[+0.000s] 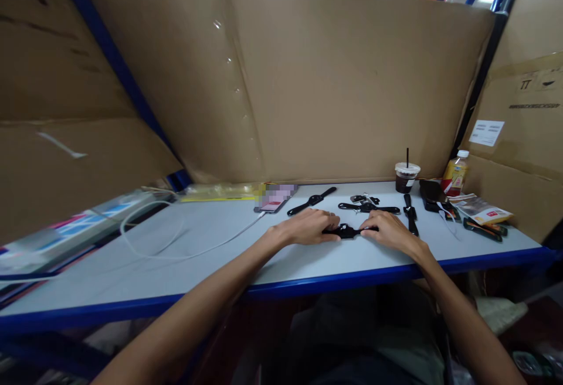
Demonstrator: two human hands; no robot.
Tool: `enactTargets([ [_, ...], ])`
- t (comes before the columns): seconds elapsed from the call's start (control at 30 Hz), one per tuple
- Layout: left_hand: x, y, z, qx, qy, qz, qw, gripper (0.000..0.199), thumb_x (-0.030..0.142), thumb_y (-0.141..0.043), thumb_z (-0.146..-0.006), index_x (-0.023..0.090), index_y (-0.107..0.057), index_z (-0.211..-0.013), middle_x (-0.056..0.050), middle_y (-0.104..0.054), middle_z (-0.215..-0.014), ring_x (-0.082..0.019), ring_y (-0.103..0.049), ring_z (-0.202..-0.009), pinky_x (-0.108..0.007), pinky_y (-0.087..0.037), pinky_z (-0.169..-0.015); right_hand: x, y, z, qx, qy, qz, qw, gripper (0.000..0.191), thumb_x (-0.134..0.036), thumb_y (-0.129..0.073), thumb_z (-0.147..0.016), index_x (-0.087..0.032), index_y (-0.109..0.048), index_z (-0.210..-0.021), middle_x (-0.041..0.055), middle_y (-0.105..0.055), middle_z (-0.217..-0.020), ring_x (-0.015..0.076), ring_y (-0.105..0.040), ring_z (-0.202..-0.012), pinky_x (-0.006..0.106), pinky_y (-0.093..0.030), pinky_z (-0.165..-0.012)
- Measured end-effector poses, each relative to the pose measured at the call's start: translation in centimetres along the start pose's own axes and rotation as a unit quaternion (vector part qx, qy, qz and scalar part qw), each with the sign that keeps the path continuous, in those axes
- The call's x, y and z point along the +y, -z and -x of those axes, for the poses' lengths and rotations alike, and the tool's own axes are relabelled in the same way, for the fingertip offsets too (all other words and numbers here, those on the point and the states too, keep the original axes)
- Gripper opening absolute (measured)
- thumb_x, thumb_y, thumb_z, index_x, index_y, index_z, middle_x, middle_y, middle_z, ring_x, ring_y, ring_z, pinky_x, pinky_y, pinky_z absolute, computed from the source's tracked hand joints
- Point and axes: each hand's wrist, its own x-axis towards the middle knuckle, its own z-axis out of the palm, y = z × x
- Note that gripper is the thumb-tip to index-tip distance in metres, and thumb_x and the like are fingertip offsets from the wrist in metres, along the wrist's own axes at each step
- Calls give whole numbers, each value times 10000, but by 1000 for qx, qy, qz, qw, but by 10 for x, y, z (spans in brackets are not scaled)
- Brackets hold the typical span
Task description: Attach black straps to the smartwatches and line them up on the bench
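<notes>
A black spokeshave (348, 231) lies low over the table near its front edge, held from both ends. My left hand (311, 226) is closed around its left handle, and my right hand (387, 230) grips the right one. Just behind it is another black spokeshave (387, 210), lying crosswise with small metal and black parts (364, 199) beside it. Further left, a third spokeshave (315, 200) rests at a slant. One more spokeshave (410, 214) points away from me, right of my right hand. My fingers partly hide the held handles.
A phone (276, 197) on a white cable (206, 252) lies left. At the right are a lidded drink cup (405, 179), a bottle (457, 173), a black case (431, 193) and packets (481, 208). Cardboard walls (352, 80) enclose the table (211, 279).
</notes>
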Motion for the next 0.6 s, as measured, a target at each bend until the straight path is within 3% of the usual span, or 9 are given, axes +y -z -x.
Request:
enactTargets([
  [0.17, -4, -2, -3, 0, 11, 58, 998, 277, 418, -586, -958, 224, -663, -1141, -49, -715, -973, -178, -613, -797, -291, -366, -689, -1, 10, 2, -18, -20, 2, 1000, 212, -266, -638, -914, -236, -801, -1045, 75, -710, -993, 220, -637, -911, 321, -442, -815],
  [0.37, -2, -7, -8, 15, -4, 110, 994, 310, 436, -611, -931, 217, -685, -1138, -34, -692, -942, -154, -590, -765, -280, -371, -675, -7, 8, 1, -47, 2, -6, 999, 518, -271, -687, -886, -242, -629, -1400, 74, -668, -1025, 223, -594, -957, 325, -439, -845],
  [0.6, -3, -11, -8, 32, -16, 112, 993, 374, 422, -590, -944, 234, -675, -1257, -52, -697, -967, -163, -597, -776, -289, -374, -686, -3, 3, 0, -51, 23, -32, 998, 474, -235, -650, -904, -263, -647, -1377, 58, -658, -1005, 215, -586, -941, 323, -433, -843],
])
